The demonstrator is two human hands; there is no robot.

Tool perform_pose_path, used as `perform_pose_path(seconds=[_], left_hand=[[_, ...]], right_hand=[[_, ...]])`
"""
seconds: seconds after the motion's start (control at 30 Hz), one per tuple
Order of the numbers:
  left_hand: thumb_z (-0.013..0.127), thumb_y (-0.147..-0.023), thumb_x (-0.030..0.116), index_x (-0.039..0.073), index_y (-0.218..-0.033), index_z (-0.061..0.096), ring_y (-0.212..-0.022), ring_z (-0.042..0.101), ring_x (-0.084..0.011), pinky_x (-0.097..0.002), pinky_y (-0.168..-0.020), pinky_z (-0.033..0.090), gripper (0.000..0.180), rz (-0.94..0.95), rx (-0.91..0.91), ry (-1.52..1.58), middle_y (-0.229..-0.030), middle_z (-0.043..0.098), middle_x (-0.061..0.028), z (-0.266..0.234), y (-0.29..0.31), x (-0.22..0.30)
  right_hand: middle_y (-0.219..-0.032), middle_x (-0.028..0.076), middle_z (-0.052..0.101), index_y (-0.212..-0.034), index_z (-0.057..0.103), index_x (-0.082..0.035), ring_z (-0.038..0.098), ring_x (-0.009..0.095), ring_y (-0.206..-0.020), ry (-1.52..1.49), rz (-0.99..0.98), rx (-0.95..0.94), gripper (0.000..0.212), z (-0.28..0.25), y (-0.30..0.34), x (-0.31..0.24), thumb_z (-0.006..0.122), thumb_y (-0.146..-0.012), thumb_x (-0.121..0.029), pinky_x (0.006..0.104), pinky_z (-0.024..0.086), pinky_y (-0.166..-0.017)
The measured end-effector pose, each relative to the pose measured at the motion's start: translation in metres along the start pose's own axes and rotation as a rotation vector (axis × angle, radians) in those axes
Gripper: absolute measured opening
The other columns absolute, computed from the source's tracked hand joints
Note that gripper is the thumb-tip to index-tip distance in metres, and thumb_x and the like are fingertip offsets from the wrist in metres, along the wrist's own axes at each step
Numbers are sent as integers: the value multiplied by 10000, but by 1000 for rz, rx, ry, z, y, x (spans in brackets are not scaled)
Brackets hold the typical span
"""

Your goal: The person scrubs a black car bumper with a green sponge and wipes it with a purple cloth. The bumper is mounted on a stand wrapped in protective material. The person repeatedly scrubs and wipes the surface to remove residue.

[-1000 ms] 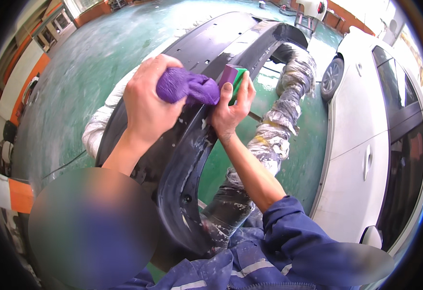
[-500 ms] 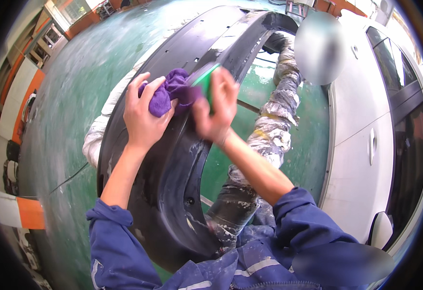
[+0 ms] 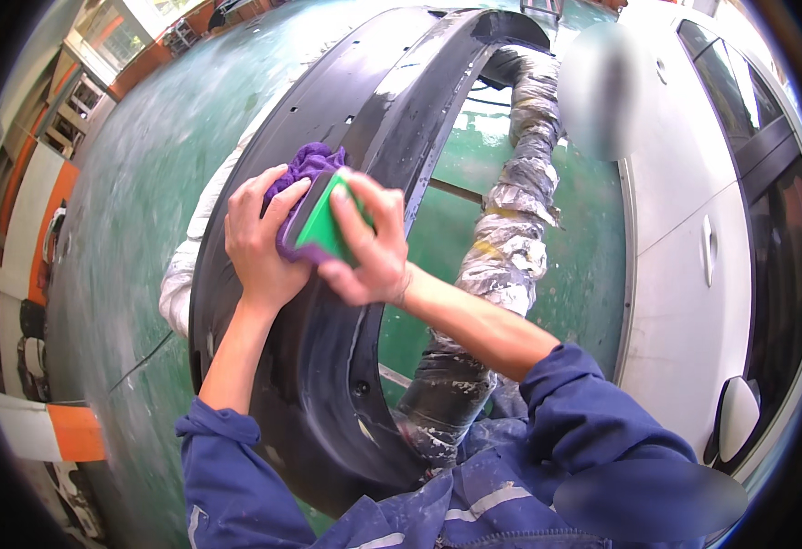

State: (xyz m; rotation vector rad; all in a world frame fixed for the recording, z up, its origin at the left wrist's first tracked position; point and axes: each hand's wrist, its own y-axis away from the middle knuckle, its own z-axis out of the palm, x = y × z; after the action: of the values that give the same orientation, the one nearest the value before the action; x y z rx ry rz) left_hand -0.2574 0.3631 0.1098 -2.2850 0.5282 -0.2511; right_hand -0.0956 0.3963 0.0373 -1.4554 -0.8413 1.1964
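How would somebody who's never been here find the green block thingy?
Look for the long, black curved panel in the middle. Above it, the right hand holds the block right by the purple cloth in the left hand. It's bright green with a dark layer along one side, and straight-edged, unlike the crumpled cloth.
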Motion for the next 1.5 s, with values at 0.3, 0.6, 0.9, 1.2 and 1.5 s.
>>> perform_pose_path(seconds=[0.3, 0.6, 0.9, 1.2, 1.5], left_hand=[[816, -798, 364, 202, -1289, 732, -1268, 562, -327, -471, -1037, 442, 524, -7, -46, 9, -1385, 634, -58, 3, -2, 3], [840, -802, 341, 212, -1148, 731, -1148, 581, -283, -451, -928, 464, 385, -23, -120, -17, -1237, 672, 16, 5, -4, -7], [806, -689, 200, 146, -858, 632, -995, 607, -260, -433, -857, 422, 248, 180, -18, -31, -934, 609, -8, 3, -20, 2], [775, -644, 205, 122, -807, 612, -995, 614, -264, -440, -903, 403, 245, 304, 1, 61, -910, 614, -19, 7, -21, -2], [804, -666, 191, 142, -860, 623, -1074, 587, -270, -448, -965, 380, 269, 192, 22, 84, -982, 629, -10, 15, -17, -1]], right_hand=[[-1417, 342, 515, -1476, 527, 111, 567, 455, -1220, -21, 133, 63, 683, 3, 2, 10, 708, -937, -268, 513, 456, -1047], [-1341, 293, 518, -1557, 388, 126, 510, 416, -1209, 166, 525, 217, 738, 16, 8, 11, 668, -1001, -270, 475, 417, -1072], [-1195, 302, 456, -1519, 548, -22, 560, 461, -1084, 349, 1154, -46, 704, -5, 62, -71, 716, -959, -415, 481, 512, -928], [-1175, 308, 476, -1456, 618, -39, 555, 447, -1046, 364, 1093, 45, 568, 3, 38, -54, 666, -995, -367, 492, 511, -921], [-1120, 259, 493, -1473, 594, -12, 586, 419, -1046, 426, 1137, 63, 589, 6, 24, -26, 630, -1011, -376, 492, 524, -864]])
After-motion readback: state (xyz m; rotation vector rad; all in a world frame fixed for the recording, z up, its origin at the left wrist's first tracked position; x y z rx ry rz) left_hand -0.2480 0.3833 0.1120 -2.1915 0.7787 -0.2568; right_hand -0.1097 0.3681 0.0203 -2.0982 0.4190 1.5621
